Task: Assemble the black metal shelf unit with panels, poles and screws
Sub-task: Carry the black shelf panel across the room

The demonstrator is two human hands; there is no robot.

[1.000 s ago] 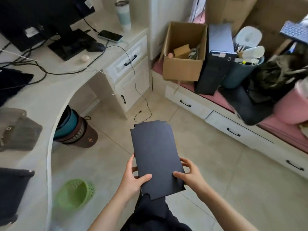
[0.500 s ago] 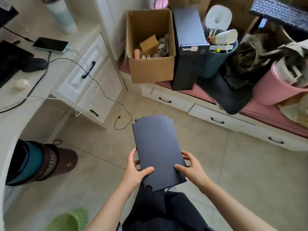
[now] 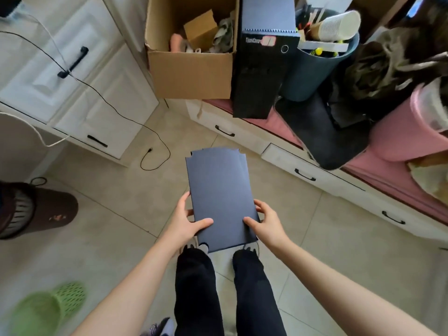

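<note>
I see the panel [image 3: 219, 197] out in front of me at about waist height, above the tiled floor [image 3: 116, 214] and my own legs, its long axis running away from me toward the drawers [image 3: 303, 170]. It looks like thin sheet metal with a matte black coat — stiff enough, I judge, to hold flat when held from one end, light for its size, but with notched corners and thin edges that could bite a finger. More than one sheet may be stacked here; I cannot tell from the far edge.

Both grips sit on the near third, on the long sides. My left hand [image 3: 185, 221] pinches the left edge, thumb lying flat across the top face, fingers beneath. My right hand [image 3: 268, 220] mirrors it on the right edge, thumb on top, fingers wrapped at the side. So most of the panel reaches out beyond the grip — I would keep the thumbs pressing down against that overhang.
</note>
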